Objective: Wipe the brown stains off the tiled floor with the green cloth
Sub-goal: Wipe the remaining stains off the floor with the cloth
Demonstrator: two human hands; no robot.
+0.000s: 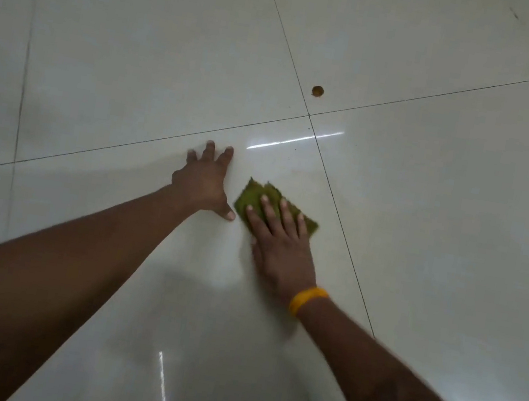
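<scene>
Both arms reach forward, left grip (205, 184) splayed flat, right grip (279, 240) pressing down, fingers straight.

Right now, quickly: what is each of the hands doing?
Left hand: open, fingers spread, flat on the tiled floor, holding nothing.
Right hand: open, straight fingers pressing the green cloth onto the floor.

Bare tiled floor (425, 226) lies open ahead and to the right of the green cloth (256, 199). The left hand (201, 187), spread flat just beside it, blocks the leftward path. One brown stain (317, 91) sits farther ahead, well apart.
</scene>
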